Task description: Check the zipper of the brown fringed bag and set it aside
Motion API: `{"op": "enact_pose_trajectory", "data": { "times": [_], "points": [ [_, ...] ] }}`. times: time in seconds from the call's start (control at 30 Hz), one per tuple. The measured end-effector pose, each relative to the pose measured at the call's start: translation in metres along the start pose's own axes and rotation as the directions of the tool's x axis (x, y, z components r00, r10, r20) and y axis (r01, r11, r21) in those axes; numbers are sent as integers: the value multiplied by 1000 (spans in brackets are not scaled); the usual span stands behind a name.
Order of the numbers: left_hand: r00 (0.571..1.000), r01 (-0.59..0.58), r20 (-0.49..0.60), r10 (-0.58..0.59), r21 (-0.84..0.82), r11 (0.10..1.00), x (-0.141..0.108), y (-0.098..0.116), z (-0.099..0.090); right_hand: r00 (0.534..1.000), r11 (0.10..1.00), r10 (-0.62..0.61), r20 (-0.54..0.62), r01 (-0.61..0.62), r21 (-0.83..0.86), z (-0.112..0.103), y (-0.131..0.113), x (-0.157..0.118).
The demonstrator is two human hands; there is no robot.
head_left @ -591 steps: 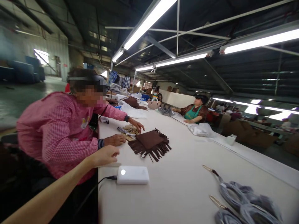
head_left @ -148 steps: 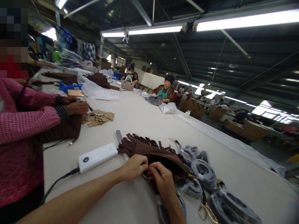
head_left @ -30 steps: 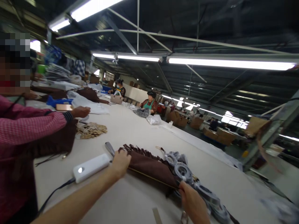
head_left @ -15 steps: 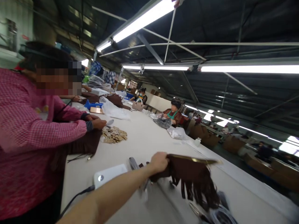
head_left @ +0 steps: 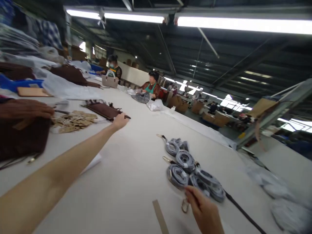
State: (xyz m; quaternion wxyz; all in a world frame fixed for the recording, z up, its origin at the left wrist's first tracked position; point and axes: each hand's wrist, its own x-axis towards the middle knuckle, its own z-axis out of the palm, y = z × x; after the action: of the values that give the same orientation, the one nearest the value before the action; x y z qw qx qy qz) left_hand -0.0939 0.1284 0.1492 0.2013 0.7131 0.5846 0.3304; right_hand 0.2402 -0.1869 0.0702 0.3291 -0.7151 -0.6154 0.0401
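My left hand (head_left: pixel 120 121) is stretched far out over the table, its fingers closed on one end of a dark brown fringed pouch (head_left: pixel 103 110) with a zip along its edge. The pouch lies low over the table, fringe pointing away. My right hand (head_left: pixel 204 209) is in the lower right, thumb and fingers pinched at the near edge of a coiled grey-wrapped strap (head_left: pixel 177 175). A metal clasp (head_left: pixel 185 205) shows just beside its fingers. Several more wrapped strap coils (head_left: pixel 185 159) lie against this one, some with gold clasps.
At left a co-worker's hand (head_left: pixel 26 109) is over a brown bag (head_left: pixel 21 139), beside a heap of tan tags (head_left: pixel 74 121). A tan strip (head_left: pixel 160 216) lies on the white table (head_left: pixel 126 182). Plastic bags (head_left: pixel 290 208) are at right. Two people sit farther back.
My view has swung right and down. My left hand has carried the fringed pouch away from me, towards the tag heap. My right hand has come into view at the strap coils.
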Motion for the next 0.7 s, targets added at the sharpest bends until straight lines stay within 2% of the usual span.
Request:
{"op": "enact_pose_trajectory", "data": {
  "times": [0.07, 0.13, 0.23, 0.27, 0.3, 0.37, 0.4, 0.47, 0.57, 0.7],
  "points": [
    [973, -142, 185, 140, -3, 990, -34, 12, 37, 997, 996, 78, -18, -79, -37, -23, -9, 3],
    [884, -293, 364, 293, -56, 954, -75, 30, 69, 985, 984, 174, 8, -173, -42, -46, -13, 2],
    [691, -475, 526, 496, -187, 860, -139, 60, 102, 945, 955, 294, 140, -294, -21, -74, -14, -6],
    [599, -539, 561, 571, -245, 806, -159, 69, 109, 932, 948, 316, 176, -319, -12, -82, -13, -9],
    [489, -609, 584, 647, -302, 733, -177, 76, 116, 924, 942, 331, 189, -337, -5, -89, -13, -13],
    [320, -710, 602, 732, -360, 606, -208, 87, 126, 925, 934, 355, 133, -357, -5, -102, -11, -19],
    [272, -750, 599, 753, -358, 556, -220, 89, 131, 925, 928, 371, 82, -372, -11, -109, -10, -22],
    [257, -809, 581, 773, -308, 500, -240, 89, 138, 908, 908, 418, 13, -418, -19, -119, -6, -29],
    [299, -834, 554, 777, -244, 495, -254, 82, 143, 902, 901, 430, 28, -427, -75, -125, 6, -39],
    [332, -798, 568, 753, -255, 545, -252, 85, 142, 964, 910, 265, -29, -259, -324, -112, 33, -55]
  ]
}}
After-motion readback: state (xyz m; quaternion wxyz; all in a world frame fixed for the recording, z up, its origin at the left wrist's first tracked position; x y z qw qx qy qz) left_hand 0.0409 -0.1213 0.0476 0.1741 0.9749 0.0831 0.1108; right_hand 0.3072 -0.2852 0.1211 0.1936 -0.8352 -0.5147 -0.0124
